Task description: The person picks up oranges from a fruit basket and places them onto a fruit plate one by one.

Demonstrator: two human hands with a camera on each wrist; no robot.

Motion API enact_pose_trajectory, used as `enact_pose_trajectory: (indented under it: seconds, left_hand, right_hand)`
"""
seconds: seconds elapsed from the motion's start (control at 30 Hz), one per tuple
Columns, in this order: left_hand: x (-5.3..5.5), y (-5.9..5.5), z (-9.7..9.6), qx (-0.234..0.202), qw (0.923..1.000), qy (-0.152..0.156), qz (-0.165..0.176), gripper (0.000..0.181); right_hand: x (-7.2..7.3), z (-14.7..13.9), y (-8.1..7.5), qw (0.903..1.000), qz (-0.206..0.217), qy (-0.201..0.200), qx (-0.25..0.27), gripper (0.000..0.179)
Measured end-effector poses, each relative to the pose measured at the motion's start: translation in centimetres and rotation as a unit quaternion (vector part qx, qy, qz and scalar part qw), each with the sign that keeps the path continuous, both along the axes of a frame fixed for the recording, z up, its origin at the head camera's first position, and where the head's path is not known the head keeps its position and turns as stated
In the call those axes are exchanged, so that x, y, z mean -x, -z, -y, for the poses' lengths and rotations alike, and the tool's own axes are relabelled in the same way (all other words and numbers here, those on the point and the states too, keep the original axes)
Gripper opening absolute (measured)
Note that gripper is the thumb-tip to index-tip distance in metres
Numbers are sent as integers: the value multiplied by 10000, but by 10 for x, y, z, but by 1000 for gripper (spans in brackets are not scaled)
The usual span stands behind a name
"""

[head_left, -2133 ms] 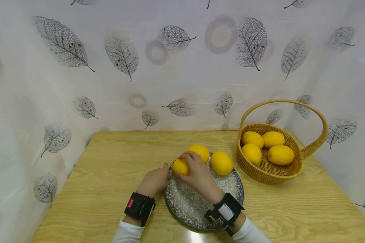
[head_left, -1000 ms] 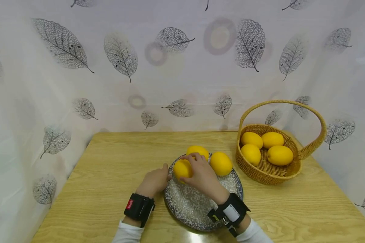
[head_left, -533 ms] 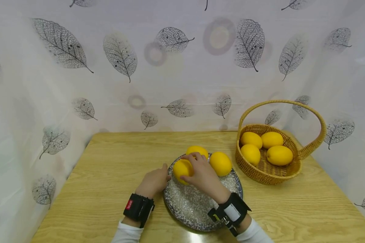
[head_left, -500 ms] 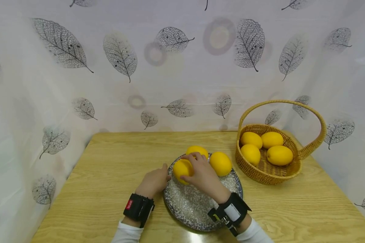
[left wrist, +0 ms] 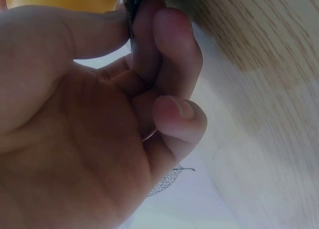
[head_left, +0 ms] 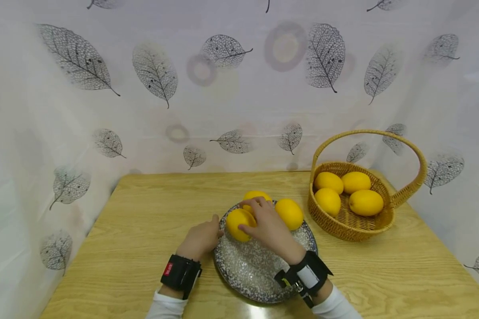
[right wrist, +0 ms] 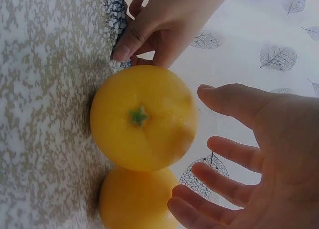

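An orange (head_left: 239,225) with a green star-shaped stem mark, clear in the right wrist view, sits on the left part of a speckled grey plate (head_left: 259,281). Over its right side is my right hand (head_left: 270,227), fingers spread and apart from the fruit's skin in the right wrist view. My left hand (head_left: 201,239) pinches the plate's left rim (left wrist: 131,12) between thumb and fingers. Behind the orange, a second yellow fruit (head_left: 257,195) is partly hidden by my right hand. A third yellow fruit (head_left: 289,214) lies at the plate's back right.
A wicker basket (head_left: 355,232) with a tall arched handle stands right of the plate, holding several yellow fruits (head_left: 366,203). All this stands on a wooden table (head_left: 155,204). A leaf-patterned curtain (head_left: 239,102) hangs behind and at both sides.
My right hand held the orange at the plate's left, then loosened its fingers and drew slightly up and right, leaving the orange on the plate. My left hand keeps its place at the rim.
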State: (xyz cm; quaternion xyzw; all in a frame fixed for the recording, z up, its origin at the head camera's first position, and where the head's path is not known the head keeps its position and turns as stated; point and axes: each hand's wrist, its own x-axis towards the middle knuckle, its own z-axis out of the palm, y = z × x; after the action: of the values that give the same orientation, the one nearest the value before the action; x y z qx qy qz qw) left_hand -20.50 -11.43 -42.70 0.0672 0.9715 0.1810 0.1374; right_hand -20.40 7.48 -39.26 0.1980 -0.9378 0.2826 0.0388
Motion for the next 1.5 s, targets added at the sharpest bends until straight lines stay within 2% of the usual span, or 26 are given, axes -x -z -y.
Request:
enact_pose_trajectory:
  seconds: [0.3, 0.7, 0.97, 1.17, 1.4, 1.5]
  left_hand:
    - [1, 2, -1, -12, 10000, 32, 60, 57]
    - [1, 4, 1, 24, 10000, 72, -50, 57]
    - [-1, 2, -1, -25, 9999, 105, -53, 56]
    - [0, 3, -1, -45, 9999, 112, -49, 56]
    - [1, 2, 0, -17, 9999, 154, -64, 57]
    - [1, 0, 0, -50, 9998, 163, -80, 56]
  right_hand:
    - [4, -11, -10, 9993, 187, 288, 149, 56]
    - [20, -49, -28, 9973, -8, 723, 162, 62]
    - [27, -87, -37, 9939, 4, 985, 503, 61]
    - [33, -120, -41, 9885, -234, 1400, 519, 61]
    - [38, -156, -40, 9804, -325, 1839, 627, 62]
    - [37, -171, -37, 9769, -219, 1984, 760, 65]
